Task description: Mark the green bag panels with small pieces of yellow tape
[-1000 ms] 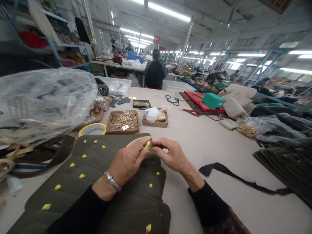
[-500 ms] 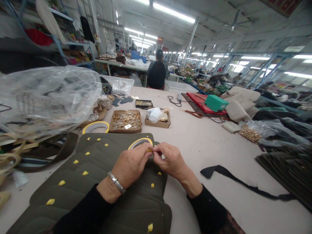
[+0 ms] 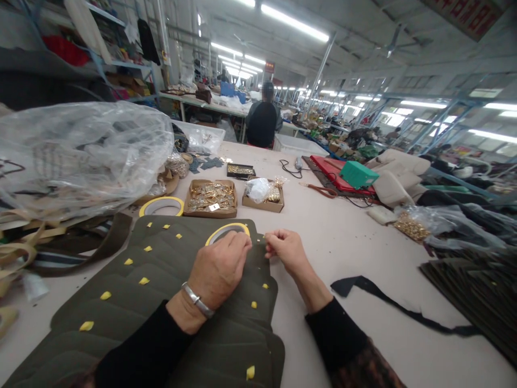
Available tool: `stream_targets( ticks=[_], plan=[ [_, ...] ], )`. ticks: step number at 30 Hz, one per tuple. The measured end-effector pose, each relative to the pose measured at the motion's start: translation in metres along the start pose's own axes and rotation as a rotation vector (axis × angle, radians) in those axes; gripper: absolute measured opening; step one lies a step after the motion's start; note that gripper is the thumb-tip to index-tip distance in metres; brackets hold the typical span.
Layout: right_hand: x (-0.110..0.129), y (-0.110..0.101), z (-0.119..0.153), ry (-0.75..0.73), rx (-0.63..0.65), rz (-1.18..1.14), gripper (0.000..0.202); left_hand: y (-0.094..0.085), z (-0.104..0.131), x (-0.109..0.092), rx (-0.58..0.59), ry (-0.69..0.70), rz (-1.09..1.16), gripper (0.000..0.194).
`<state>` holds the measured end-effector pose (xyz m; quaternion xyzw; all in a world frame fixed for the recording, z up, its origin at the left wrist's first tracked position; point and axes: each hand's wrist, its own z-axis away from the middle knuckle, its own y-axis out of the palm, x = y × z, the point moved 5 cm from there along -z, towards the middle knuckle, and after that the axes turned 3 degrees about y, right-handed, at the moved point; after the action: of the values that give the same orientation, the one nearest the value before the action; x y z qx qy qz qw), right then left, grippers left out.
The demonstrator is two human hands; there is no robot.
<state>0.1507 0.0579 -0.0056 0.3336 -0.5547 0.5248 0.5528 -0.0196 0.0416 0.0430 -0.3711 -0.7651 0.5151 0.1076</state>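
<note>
My left hand (image 3: 220, 264), wearing a silver bracelet, is closed with its fingers at the edge of a roll of yellow tape (image 3: 214, 235). Its fingertips hide part of the roll's rim. To the right, the fingers of my right hand (image 3: 287, 250) are pinched together at the panel's upper right edge; a tiny yellow bit of tape shows at their tips. Under both hands lie dark olive quilted fabric panels (image 3: 177, 291), overlapping, with several small yellow tape pieces (image 3: 144, 281) stuck on them. Small shiny metal bits show near the top right corner.
A second tape roll (image 3: 145, 207) lies beside a cardboard box of gold-coloured hardware (image 3: 212, 196). Another small box (image 3: 263, 202) holds bagged parts. A big plastic bag (image 3: 84, 156) fills the left. On the right lie a black strip (image 3: 388, 302) and stacked dark panels (image 3: 472, 285).
My hands, earlier together over a bit of yellow tape, have moved apart. The right hand has shifted right to the panel's edge; the tape roll has moved slightly left with my left hand.
</note>
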Motion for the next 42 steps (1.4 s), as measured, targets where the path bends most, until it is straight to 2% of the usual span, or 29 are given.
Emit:
stream_targets(
  ticks=[5,9,14,17,20,23,25,27,29,31,33,35,38,42],
  plan=[
    [-0.013,-0.008,-0.015,0.012,0.115,0.13,0.021,0.017,0.0,0.013,0.325,-0.043,-0.166,0.017],
    [-0.011,0.0,-0.018,-0.05,0.109,0.315,0.019,0.023,-0.001,0.014,0.404,-0.049,-0.206,0.019],
    [0.002,0.008,-0.022,-0.145,0.058,0.574,0.015,0.024,-0.002,0.013,0.427,-0.056,-0.194,0.021],
    [0.008,0.011,-0.023,-0.151,0.028,0.68,0.017,0.023,-0.001,0.015,0.43,-0.068,-0.18,0.021],
    [0.009,0.015,-0.024,-0.114,0.032,0.728,0.02,0.023,-0.001,0.016,0.431,-0.075,-0.175,0.021],
    [0.005,0.014,-0.025,-0.066,0.058,0.73,0.012,0.023,0.0,0.017,0.43,-0.077,-0.177,0.021],
    [0.002,0.007,-0.025,-0.046,0.056,0.709,0.023,0.022,0.001,0.019,0.421,-0.077,-0.171,0.02],
    [0.005,-0.002,-0.022,-0.165,0.023,0.701,0.028,0.022,0.0,0.02,0.405,-0.063,-0.162,0.019],
    [0.013,-0.006,-0.014,-0.432,0.025,0.749,0.016,0.021,0.0,0.022,0.39,-0.03,-0.151,0.018],
    [0.019,-0.002,-0.004,-0.687,0.093,0.861,0.014,0.021,-0.001,0.024,0.375,0.006,-0.142,0.017],
    [0.018,0.005,0.001,-0.776,0.181,1.003,0.018,0.02,-0.002,0.026,0.361,0.032,-0.132,0.017],
    [0.019,0.013,0.001,-0.748,0.238,1.127,0.022,0.019,-0.003,0.028,0.356,0.045,-0.124,0.016],
    [0.024,0.023,-0.004,-0.615,0.303,1.213,0.021,0.017,-0.003,0.029,0.368,0.06,-0.101,0.013],
    [0.035,0.034,-0.021,-0.475,0.285,1.203,0.016,0.015,-0.005,0.032,0.371,0.087,-0.051,0.013]
  ],
)
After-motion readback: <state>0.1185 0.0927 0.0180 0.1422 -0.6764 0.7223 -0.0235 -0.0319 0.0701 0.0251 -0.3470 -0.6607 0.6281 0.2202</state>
